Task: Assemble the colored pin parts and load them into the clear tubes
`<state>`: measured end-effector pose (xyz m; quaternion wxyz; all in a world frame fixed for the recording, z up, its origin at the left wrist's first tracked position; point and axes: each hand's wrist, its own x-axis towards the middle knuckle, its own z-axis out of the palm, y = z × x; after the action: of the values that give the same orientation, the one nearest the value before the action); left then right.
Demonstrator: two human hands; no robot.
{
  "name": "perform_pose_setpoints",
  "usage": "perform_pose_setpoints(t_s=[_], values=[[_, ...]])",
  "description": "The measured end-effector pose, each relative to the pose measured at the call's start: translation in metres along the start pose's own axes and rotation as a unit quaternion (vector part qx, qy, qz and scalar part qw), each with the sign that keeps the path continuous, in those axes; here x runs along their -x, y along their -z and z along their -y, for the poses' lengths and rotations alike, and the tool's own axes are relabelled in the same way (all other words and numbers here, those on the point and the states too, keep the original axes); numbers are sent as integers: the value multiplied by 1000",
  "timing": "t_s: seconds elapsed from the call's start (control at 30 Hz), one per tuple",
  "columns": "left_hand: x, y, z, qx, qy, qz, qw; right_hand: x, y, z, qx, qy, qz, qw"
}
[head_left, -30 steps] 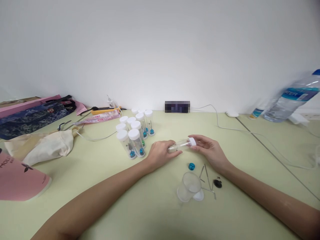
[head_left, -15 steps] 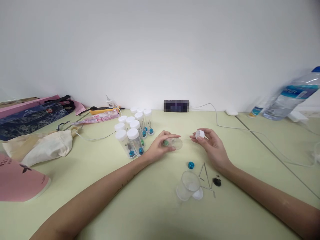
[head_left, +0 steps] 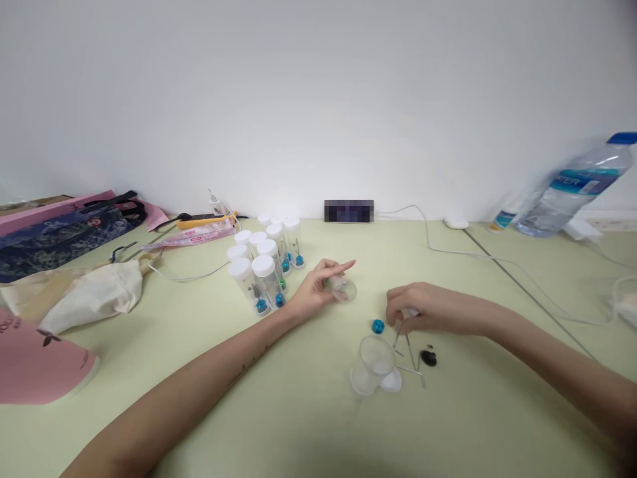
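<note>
My left hand holds an uncapped clear vial above the table, its mouth toward me and the forefinger stretched out. My right hand is curled low over the table with the white cap tucked in its fingers, its fingertips at a thin metal pin. A blue bead lies just left of that hand. A second open vial lies on its side near me beside a loose white cap. A small black piece and more metal pins lie close by.
A cluster of several white-capped vials stands left of my left hand. Bags and a cloth pouch lie at the far left. A white cable crosses the table's right side. A water bottle stands at the back right.
My right hand took the white cap off the vial, then dropped down to the pins near the blue bead. My left hand turned the open vial's mouth toward me.
</note>
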<state>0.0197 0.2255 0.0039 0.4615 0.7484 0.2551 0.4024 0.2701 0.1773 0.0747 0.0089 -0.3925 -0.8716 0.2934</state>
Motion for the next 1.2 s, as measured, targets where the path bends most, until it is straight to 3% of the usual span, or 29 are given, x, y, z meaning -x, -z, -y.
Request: perform_pose_setpoints(t_s=[0.3, 0.43, 0.6, 0.7, 0.8, 0.9, 1.0, 1.1, 1.2], values=[[0, -1, 4, 29, -7, 3, 1000, 2, -19, 10, 280, -24, 8, 960], [0, 0, 4, 25, -13, 8, 1000, 3, -14, 9, 270, -37, 10, 962], [1, 0, 3, 14, -25, 8, 1000, 11, 2, 4, 211, -64, -39, 975], [0, 0, 2, 16, -13, 2, 1000, 15, 11, 9, 174, -51, -97, 979], [1, -2, -1, 54, 36, 9, 998, 18, 14, 24, 130, 0, -217, 968], [2, -5, -4, 117, 78, 40, 989, 19, 13, 41, 112, 51, -358, 926], [3, -6, -5, 172, 79, 65, 980, 18, 12, 48, 129, 61, -471, 871], [4, -6, -5, 181, 68, 83, 978, 17, 14, 42, 142, 37, -521, 841], [4, -6, -4, 175, 65, 95, 978, 14, 16, 30, 136, 7, -510, 849]])
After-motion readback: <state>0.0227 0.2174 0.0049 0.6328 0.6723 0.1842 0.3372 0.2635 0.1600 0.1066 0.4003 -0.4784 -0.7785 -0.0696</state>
